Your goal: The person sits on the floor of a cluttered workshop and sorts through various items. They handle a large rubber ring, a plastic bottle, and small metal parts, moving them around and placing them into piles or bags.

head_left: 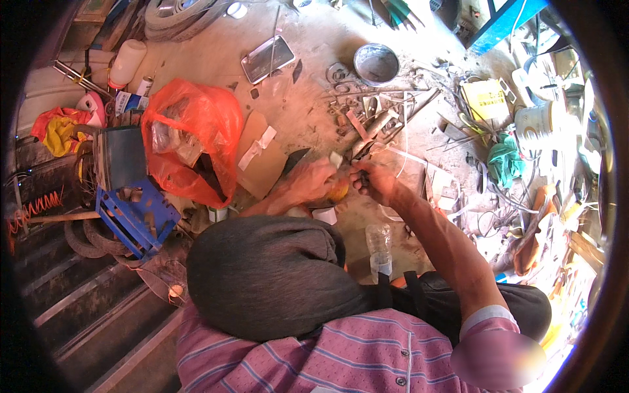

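Observation:
My left hand (314,174) is blurred, its fingers curled close to my right. A small pale piece (336,159) shows at its fingertips; whether it is gripped I cannot tell. Beneath that hand is a yellow object (338,189), mostly hidden. My right hand (377,181) is shut on a small dark object (364,178), too covered by the fingers to name. Just beyond both hands lie metal pieces and rods, including a reddish flat bar (357,126). Nearer my body, a clear plastic bottle (380,248) stands near a white cup-like object (325,215).
On the left an open red plastic bag (194,142) sits beside flattened cardboard (258,152) and a blue metal frame (135,216). Ahead are a smartphone (268,59) and a metal bowl (376,64). Cables, a green cloth (506,159) and a can (535,123) crowd the right.

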Tool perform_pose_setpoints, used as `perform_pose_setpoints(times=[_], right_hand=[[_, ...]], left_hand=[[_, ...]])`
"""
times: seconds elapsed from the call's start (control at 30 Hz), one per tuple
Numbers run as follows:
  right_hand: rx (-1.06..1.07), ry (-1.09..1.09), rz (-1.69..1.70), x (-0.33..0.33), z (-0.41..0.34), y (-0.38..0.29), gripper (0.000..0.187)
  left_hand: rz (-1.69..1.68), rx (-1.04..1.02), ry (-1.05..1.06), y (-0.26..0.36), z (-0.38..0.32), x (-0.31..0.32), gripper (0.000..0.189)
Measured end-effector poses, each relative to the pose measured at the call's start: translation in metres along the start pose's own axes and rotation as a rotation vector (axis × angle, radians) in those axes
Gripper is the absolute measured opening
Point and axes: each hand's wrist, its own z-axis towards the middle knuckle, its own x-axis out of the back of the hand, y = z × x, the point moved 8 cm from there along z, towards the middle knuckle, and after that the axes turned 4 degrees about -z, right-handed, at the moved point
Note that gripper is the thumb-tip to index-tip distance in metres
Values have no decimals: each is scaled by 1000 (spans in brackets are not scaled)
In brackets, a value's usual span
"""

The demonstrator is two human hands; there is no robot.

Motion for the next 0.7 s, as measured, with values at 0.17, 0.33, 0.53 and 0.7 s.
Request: perform_pose_setpoints(times=[0.17,0.33,0.53,0.7], right_hand=[[3,0,53,6,-3,1,22],[43,-15,76,7,-16,0,23],[73,44,105,12,-41,-16,21],[139,62,166,33,-65,-68,19]], left_hand=[[-24,5,99,8,24,27,25],[197,-252,520,37,68,73,20],[316,-347,525,51,86,60,8],[125,-233,465,56,78,44,21]])
